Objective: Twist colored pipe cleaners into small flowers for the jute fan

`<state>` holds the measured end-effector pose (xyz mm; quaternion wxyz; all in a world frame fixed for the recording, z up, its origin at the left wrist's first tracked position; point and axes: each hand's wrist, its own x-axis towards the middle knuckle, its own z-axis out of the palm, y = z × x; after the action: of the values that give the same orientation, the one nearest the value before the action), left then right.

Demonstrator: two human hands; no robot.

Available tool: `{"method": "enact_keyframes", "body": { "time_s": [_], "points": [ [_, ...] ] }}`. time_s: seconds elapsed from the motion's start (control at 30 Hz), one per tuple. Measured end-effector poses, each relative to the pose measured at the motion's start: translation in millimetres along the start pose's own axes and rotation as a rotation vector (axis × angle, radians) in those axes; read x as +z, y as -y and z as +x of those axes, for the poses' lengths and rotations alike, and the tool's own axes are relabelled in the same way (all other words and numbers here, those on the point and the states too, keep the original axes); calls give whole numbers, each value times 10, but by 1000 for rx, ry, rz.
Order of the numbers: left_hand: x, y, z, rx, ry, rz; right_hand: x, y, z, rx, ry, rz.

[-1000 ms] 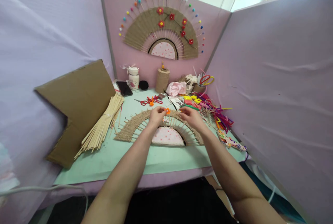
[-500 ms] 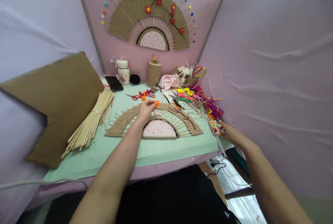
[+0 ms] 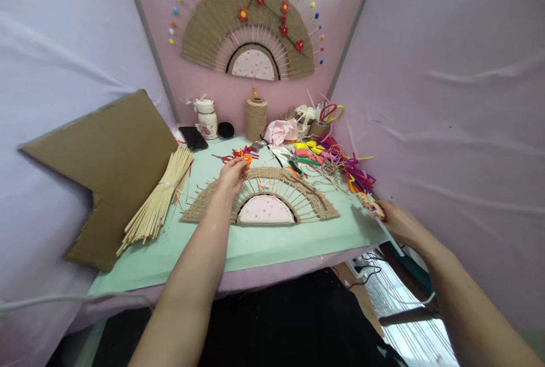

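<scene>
Between the fingertips of my left hand is a small orange flower, above the left part of the woven fan. The fan lies flat, with a pink-dotted half-circle at its centre. At the table's right edge my right hand is closed on a colourful patterned object, tilted up off the cloth. A pale stick-like part points down from it; its exact form is unclear.
Bundled sticks and folded cardboard stand left. Behind are red scissors, a twine spool, a white bottle and green-handled pliers. Bright pipe cleaners lie right. A finished fan hangs on the wall.
My left hand has drawn back a little to the left with the orange flower. My right hand has lifted the patterned object from the table's right edge. The view has shifted slightly.
</scene>
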<state>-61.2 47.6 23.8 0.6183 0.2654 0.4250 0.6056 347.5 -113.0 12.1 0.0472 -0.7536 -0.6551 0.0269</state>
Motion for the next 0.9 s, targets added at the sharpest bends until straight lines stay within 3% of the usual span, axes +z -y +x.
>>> {"method": "enact_keyframes", "body": {
  "time_s": [0.13,0.23,0.37,0.43,0.53,0.67,0.8,0.9],
  "points": [
    [5,11,2,-23,46,-57,-291,124,-146,52,-105,156],
    [-5,24,10,-43,116,-117,-493,343,-207,120,-160,470],
    [-20,30,13,-62,245,-199,-657,816,-190,-8,-138,1085],
    [-21,29,-3,-75,317,-203,-654,1087,-130,-68,-111,1243],
    [-19,31,-48,-99,428,-205,-535,1460,-4,-130,-53,1343],
    [-9,43,-123,-109,557,-229,-342,1818,90,-105,80,1444],
    [14,57,-183,-140,592,-187,-267,2022,55,-119,161,1347],
    [24,61,-203,-161,605,-152,-220,2104,34,-132,131,1222]
  ]
}}
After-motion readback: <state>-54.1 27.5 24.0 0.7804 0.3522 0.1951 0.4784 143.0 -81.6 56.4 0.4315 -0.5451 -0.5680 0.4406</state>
